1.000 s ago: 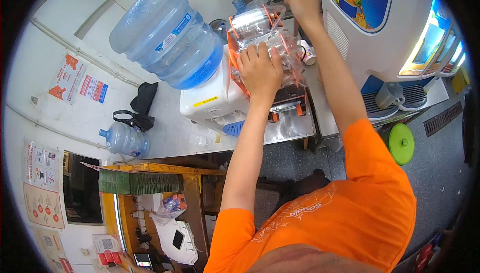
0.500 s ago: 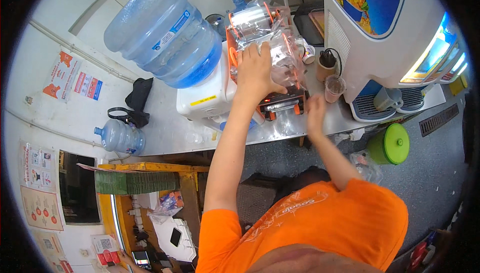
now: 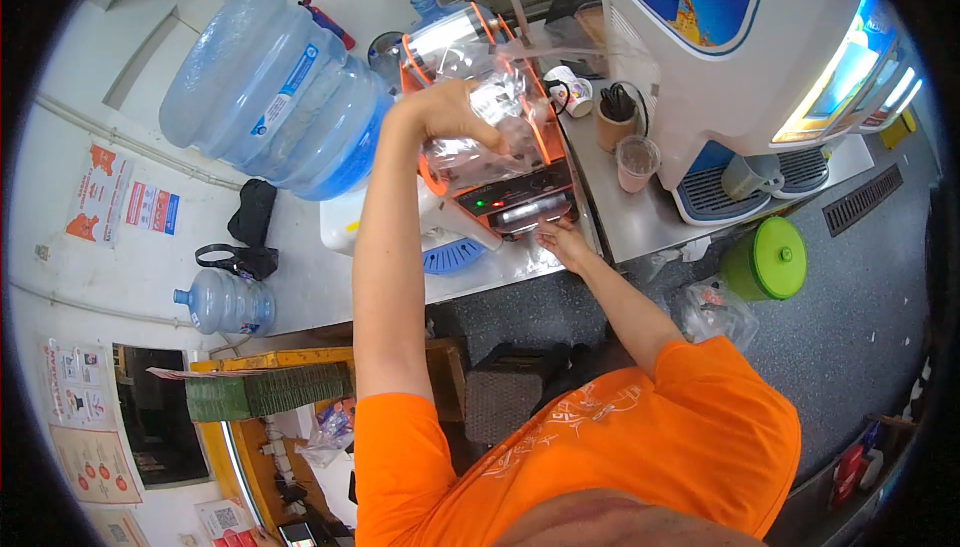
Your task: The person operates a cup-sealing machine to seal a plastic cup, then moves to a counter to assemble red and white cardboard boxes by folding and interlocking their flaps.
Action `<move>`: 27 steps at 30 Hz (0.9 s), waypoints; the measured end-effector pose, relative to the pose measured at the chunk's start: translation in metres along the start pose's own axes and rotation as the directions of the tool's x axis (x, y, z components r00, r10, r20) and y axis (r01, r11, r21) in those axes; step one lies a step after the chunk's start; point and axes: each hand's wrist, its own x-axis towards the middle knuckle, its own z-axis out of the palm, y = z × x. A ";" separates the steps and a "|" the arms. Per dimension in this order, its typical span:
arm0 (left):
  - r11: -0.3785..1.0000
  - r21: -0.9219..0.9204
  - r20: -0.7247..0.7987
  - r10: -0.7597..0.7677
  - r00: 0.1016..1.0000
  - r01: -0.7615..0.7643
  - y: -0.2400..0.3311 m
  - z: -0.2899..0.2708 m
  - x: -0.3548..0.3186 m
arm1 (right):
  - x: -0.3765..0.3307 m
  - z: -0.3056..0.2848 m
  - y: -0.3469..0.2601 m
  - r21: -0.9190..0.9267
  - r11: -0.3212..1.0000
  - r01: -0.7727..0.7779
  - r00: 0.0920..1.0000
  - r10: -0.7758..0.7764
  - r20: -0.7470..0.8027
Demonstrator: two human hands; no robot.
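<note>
An orange-and-black machine (image 3: 520,192) with a shiny roll on top stands on the steel counter, with lit green and red indicators at its front. Crumpled clear plastic sheeting (image 3: 460,162) covers its upper part. My left hand (image 3: 448,112) reaches over the machine and is closed on the sheeting; its thumb shows, while the other fingers are mostly hidden. Below the front panel is a silver bar-like part (image 3: 533,213). Palm partly upturned, my right hand (image 3: 562,240) is at this part's lower right, fingers slightly apart and holding nothing visible.
A large blue water bottle (image 3: 290,97) sits left of the machine, near a blue slotted tray (image 3: 453,257). To the right are a clear cup (image 3: 637,163), a brown holder (image 3: 615,130) and a drink dispenser (image 3: 690,117). A green lidded bin (image 3: 765,259) stands on the floor.
My left hand has gone from spread on the plastic to curled over it. My right hand has moved from beside the machine to its front. The view has shifted, and the machine appears turned.
</note>
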 end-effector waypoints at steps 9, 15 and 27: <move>1.000 0.010 -0.049 0.016 0.999 -0.015 -0.015 0.002 0.016 | -0.098 -0.024 0.025 -0.348 0.936 -0.042 0.998 0.026 -0.052; 0.945 0.283 -0.570 0.302 0.764 -0.163 -0.006 0.024 -0.032 | -0.132 -0.011 0.024 -0.479 0.874 -0.080 0.996 0.054 -0.068; 0.981 -0.016 -0.684 0.129 0.718 -0.191 -0.038 0.357 -0.036 | -0.071 -0.080 0.035 -0.088 0.952 -0.292 0.954 0.283 -0.102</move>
